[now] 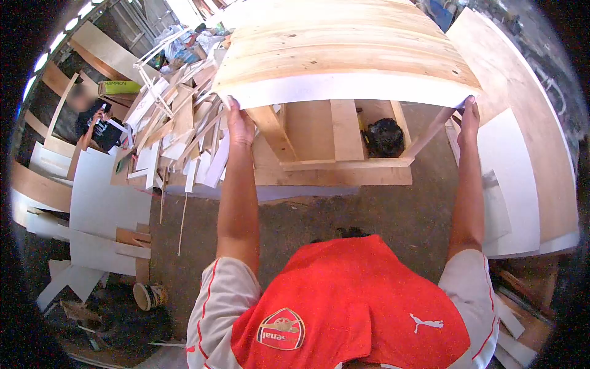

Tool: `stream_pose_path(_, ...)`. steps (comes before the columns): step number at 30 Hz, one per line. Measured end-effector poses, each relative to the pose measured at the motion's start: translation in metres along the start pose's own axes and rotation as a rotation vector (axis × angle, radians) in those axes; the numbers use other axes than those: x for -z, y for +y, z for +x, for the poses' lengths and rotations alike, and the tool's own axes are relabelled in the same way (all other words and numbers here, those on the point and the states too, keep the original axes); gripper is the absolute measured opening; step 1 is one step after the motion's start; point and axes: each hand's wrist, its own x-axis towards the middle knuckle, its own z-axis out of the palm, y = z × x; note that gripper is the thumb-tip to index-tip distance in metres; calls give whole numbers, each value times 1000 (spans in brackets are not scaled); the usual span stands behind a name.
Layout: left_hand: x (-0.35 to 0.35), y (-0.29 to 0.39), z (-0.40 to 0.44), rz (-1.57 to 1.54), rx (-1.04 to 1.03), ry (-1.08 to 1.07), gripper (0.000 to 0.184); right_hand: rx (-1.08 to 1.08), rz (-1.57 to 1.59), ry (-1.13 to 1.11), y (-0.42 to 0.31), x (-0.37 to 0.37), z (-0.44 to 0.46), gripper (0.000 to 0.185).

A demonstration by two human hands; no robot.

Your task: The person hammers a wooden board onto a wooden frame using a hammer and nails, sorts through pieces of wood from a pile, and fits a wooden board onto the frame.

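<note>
A wooden cabinet-like frame (283,165) with a broad plank top (344,43) stands ahead on a low wooden platform (344,177). A white strip (344,88) runs along the top's near edge. My left hand (239,125) grips the left end of this edge, thumb up at the corner. At the right corner my right hand (469,117) holds the same edge, fingers partly hidden beneath it. Under the top, inside the frame, lies a dark bundled object (385,136) beside a flat board (347,129).
Wood offcuts (178,132) are heaped left of the frame. Large sheets (513,178) lean at the right. A person (95,123) with a phone is at the far left. White panels (107,203) and a bucket (149,296) lie at the left.
</note>
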Motion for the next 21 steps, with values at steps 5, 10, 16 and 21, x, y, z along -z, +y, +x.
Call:
stream_pose_path(5, -8, -7, -8, 283, -176, 61, 49, 41, -20, 8, 3, -4, -2, 59)
stream_pose_path(10, -18, -9, -12, 444, -193, 151, 46, 103, -19, 28, 3, -11, -10, 57)
stream_pose_path(16, -22, -9, -16, 552, -154, 217, 51, 5, -61, 80, -2, -15, -17, 56)
stream_pose_path(21, -27, -26, -22, 657, -289, 152, 55, 197, -105, -2, 13, -8, -24, 76)
